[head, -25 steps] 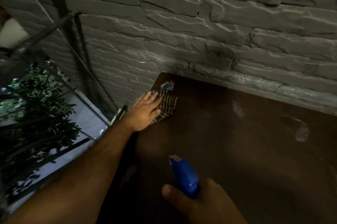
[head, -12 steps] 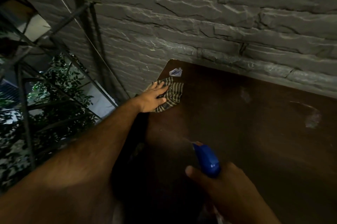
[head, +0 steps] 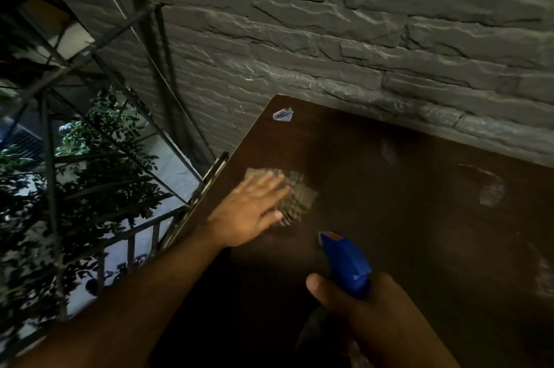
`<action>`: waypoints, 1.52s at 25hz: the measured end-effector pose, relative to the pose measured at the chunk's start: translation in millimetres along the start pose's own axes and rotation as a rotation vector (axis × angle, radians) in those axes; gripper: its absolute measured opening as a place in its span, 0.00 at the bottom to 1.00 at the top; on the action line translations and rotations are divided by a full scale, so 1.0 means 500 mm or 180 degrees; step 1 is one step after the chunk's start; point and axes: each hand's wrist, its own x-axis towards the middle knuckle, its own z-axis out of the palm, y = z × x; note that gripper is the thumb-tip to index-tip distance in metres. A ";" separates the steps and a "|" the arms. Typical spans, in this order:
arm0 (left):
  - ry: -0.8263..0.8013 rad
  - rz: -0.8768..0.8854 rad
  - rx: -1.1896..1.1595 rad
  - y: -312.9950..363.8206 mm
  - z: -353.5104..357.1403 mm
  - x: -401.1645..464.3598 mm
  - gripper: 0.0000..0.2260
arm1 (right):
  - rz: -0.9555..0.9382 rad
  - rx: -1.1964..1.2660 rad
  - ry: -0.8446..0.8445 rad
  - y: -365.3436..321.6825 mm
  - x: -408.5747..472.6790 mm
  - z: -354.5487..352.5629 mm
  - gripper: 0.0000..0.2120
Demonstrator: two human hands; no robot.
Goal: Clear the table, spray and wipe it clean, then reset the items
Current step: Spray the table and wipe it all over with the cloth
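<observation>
Left hand (head: 254, 211) flat, fingers spread, pressing cloth (head: 295, 195) at table (head: 404, 217) left edge, frame centre-left. Right hand (head: 368, 307) clenched on spray bottle (head: 344, 262), nozzle aimed up-left at cloth. Unwiped tabletop lies right; smears there.

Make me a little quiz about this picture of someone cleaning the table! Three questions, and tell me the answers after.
1. True or false: the left hand lies flat on the striped cloth.
2. What colour is the top of the spray bottle that the right hand holds?
A. red
B. blue
C. green
3. Fill in: the small sticker sits near the table's far ____ corner, by the stone wall.

Key: 1 true; 2 B; 3 left.
</observation>
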 end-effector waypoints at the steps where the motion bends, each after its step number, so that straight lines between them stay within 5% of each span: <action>1: 0.0200 -0.0617 -0.0047 -0.038 0.002 0.002 0.32 | -0.0093 -0.0065 -0.0025 0.001 -0.004 -0.003 0.15; 3: 0.0318 -0.2162 -0.0066 -0.069 -0.003 0.015 0.30 | -0.0137 -0.0197 -0.0059 0.009 -0.010 -0.009 0.19; 4: 0.0262 -0.2475 -0.0023 -0.042 0.002 0.025 0.28 | -0.0074 -0.0214 -0.0092 0.011 -0.012 -0.012 0.20; 5: 0.0319 -0.2344 0.0040 0.005 0.014 0.033 0.27 | -0.0009 -0.0216 -0.0087 0.013 -0.016 -0.014 0.18; 9: -0.0012 0.0024 0.0018 0.132 0.025 -0.013 0.26 | -0.0091 0.0012 0.0074 0.010 -0.036 -0.025 0.11; 10: -0.0038 0.0077 0.0013 0.103 0.022 -0.004 0.26 | -0.0089 -0.0005 0.0057 0.010 -0.040 -0.027 0.11; 14: 0.0262 -0.2090 -0.0059 0.031 0.007 0.058 0.27 | 0.0141 -0.0202 -0.0074 0.006 -0.035 -0.034 0.13; 18: 0.0027 -0.0092 -0.0038 0.121 0.022 0.018 0.26 | 0.0238 -0.0044 -0.0200 0.010 -0.027 -0.034 0.21; 19: 0.0062 -0.0015 -0.0017 0.089 0.017 0.008 0.27 | 0.0244 0.0018 -0.0220 0.009 -0.028 -0.030 0.22; 22: 0.0338 -0.1786 0.0056 -0.007 0.008 0.006 0.29 | 0.0313 0.0235 -0.0147 0.010 -0.021 -0.015 0.23; 23: 0.0318 -0.1998 0.0034 0.000 0.013 0.004 0.28 | 0.0339 0.0311 -0.0121 0.009 -0.018 -0.012 0.24; 27: -0.0104 -0.0134 -0.0156 0.038 0.016 -0.044 0.26 | 0.0207 0.0434 -0.0150 -0.020 -0.003 0.015 0.30; 31: 0.0120 -0.1291 0.0039 -0.050 -0.001 -0.012 0.29 | 0.0120 0.0516 -0.0096 -0.054 0.007 0.056 0.34; 32: 0.0190 -0.1241 0.0033 -0.027 0.006 -0.009 0.28 | 0.0096 0.0599 -0.0035 -0.060 0.009 0.067 0.33; 36: -0.0141 0.0465 -0.0121 -0.008 0.012 -0.052 0.27 | 0.0015 0.0805 0.0312 -0.075 0.013 0.098 0.28; 38: 0.0084 -0.0382 -0.0106 -0.091 -0.001 -0.023 0.28 | -0.0080 0.0868 0.0391 -0.086 0.013 0.114 0.26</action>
